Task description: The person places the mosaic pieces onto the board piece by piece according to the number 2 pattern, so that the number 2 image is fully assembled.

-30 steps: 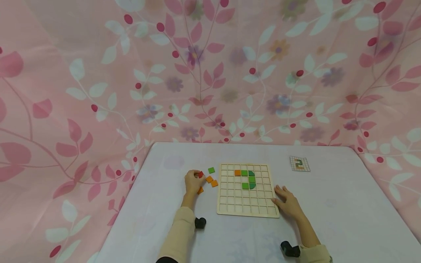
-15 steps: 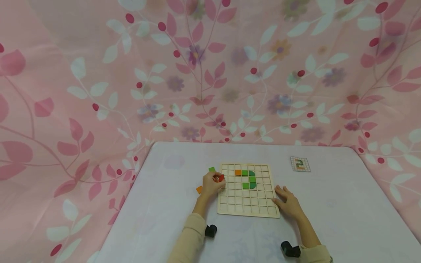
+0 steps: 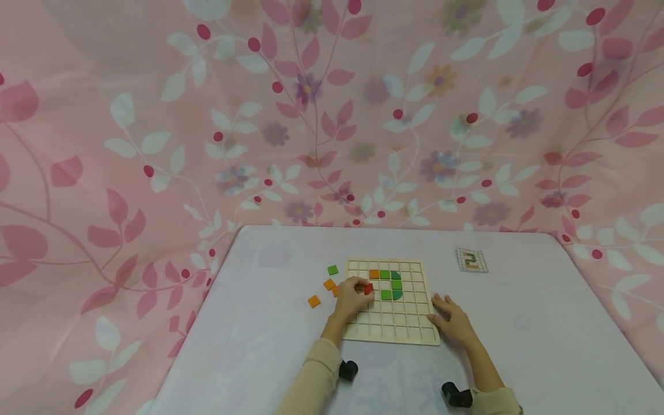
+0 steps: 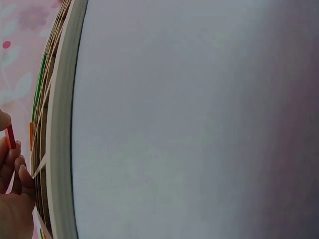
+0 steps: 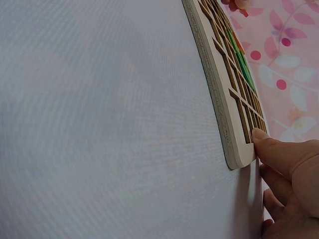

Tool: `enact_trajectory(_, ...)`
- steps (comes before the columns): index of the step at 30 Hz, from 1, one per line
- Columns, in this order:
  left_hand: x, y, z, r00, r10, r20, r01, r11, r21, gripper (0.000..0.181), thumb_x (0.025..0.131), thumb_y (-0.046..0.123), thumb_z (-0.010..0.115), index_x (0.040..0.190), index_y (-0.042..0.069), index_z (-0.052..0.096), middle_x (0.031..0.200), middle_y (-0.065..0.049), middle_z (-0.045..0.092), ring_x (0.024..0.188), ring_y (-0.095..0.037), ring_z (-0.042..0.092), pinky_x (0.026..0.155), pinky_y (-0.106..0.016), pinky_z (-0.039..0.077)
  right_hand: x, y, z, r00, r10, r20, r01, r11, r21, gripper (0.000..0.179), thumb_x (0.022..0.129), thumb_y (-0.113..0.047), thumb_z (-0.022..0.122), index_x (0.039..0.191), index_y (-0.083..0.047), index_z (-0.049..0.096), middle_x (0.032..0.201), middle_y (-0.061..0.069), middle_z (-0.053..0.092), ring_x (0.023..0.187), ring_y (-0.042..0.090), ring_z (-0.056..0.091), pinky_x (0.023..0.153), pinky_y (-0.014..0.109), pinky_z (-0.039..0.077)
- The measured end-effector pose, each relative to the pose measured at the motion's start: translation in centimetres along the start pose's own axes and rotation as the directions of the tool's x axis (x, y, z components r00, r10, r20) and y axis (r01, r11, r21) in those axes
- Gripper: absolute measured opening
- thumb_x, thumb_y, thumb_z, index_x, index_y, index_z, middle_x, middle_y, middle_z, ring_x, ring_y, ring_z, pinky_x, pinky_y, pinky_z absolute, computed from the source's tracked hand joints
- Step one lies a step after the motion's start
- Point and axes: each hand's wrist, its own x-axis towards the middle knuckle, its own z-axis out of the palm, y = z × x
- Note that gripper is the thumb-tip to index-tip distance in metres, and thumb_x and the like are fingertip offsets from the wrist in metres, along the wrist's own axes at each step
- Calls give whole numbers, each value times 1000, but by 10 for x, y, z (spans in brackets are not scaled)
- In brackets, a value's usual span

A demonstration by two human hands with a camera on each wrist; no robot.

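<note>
In the head view my left hand (image 3: 354, 298) is over the left part of a wooden grid board (image 3: 391, 331), pinching a small red tile (image 3: 369, 289) between thumb and fingertips. The left wrist view shows that red tile (image 4: 10, 136) tilted on edge above the board (image 4: 61, 124). Green tiles (image 3: 396, 285) and an orange tile (image 3: 374, 274) form a hooked shape in the board's cells, with two dark green rounded pieces (image 3: 396, 295) among them. My right hand (image 3: 455, 320) rests at the board's right edge; its thumb (image 5: 266, 144) touches the board near a corner, fingers relaxed alongside.
Left of the board lie a loose green tile (image 3: 332, 270) and orange tiles (image 3: 313, 301), one partly behind my left hand. A small pattern card (image 3: 472, 260) lies at the back right of the white table (image 3: 233, 323). A pink floral cloth (image 3: 332, 144) hangs behind.
My left hand has carried the red tile rightward from the loose tiles to over the board's left part. My right hand stays at the board's right edge.
</note>
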Motion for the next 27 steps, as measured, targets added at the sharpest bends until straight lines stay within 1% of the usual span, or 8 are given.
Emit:
enact_trajectory(3, -1, -1, 2, 1000, 5, 4, -5, 1000, -13, 17, 69, 1, 75, 84, -2, 67, 79, -11, 65, 68, -16, 57, 60, -19, 47, 0, 0, 0, 1000, 3, -1, -3, 1000, 3, 54, 87, -13, 66, 130, 11, 46, 140, 25, 38, 133, 50, 20, 105, 62, 17)
enact_trajectory(7, -1, -4, 4, 994, 110, -16, -111, 993, -28, 15, 70, 5, 72, 81, -2, 67, 74, -9, 64, 63, -14, 56, 56, -22, 49, -1, -2, 0, 1000, 12, 4, -12, 1000, 10, 54, 87, -14, 66, 131, 11, 45, 141, 24, 37, 134, 49, 20, 105, 62, 17)
enact_trajectory(9, 1, -12, 7, 982, 186, -31, -187, 982, -25, 14, 72, 12, 71, 80, 1, 68, 72, -4, 63, 61, -10, 54, 54, -20, 47, -1, -2, 0, 1000, 14, 5, -14, 1000, 11, 55, 87, -15, 66, 131, 11, 45, 141, 24, 37, 134, 49, 19, 105, 62, 17)
enact_trajectory(13, 1, -14, 10, 971, 235, -46, -236, 972, -5, 13, 71, 14, 70, 79, 4, 68, 71, -3, 62, 61, -9, 54, 54, -21, 46, -1, -3, -1, 1000, 15, 7, -15, 1000, 14, 55, 87, -15, 65, 131, 11, 45, 141, 24, 36, 134, 50, 19, 105, 62, 16)
enact_trajectory(16, -2, -7, 12, 984, 173, -50, -172, 985, 23, 14, 66, 8, 72, 78, 2, 68, 73, -6, 61, 65, -13, 54, 57, -22, 46, -1, -3, -1, 1000, 11, 7, -11, 1000, 16, 55, 87, -15, 66, 131, 12, 45, 141, 25, 37, 134, 50, 19, 105, 63, 16)
enact_trajectory(20, -4, -6, 18, 997, 72, -25, -69, 990, 122, 16, 64, 8, 74, 79, 5, 69, 77, -3, 61, 74, -12, 50, 64, -20, 42, 0, -3, -1, 1000, 10, 2, -10, 1000, 13, 54, 87, -14, 66, 130, 12, 46, 140, 26, 37, 134, 50, 20, 105, 63, 17)
enact_trajectory(23, -3, -5, 19, 999, 41, 17, -43, 980, 195, 17, 65, 9, 74, 81, 7, 71, 78, -1, 63, 79, -12, 49, 69, -20, 42, 0, -2, 0, 1000, 17, 3, -17, 1000, 6, 54, 87, -13, 65, 130, 11, 46, 140, 25, 37, 134, 50, 20, 105, 62, 17)
enact_trajectory(27, -3, 0, 17, 996, 28, 83, -46, 972, 230, 17, 66, 10, 74, 82, 5, 72, 81, -2, 65, 83, -15, 51, 73, -25, 44, 1, -2, -1, 1000, 25, 9, -25, 1000, -2, 54, 87, -14, 65, 131, 11, 46, 141, 24, 37, 134, 49, 20, 106, 62, 17)
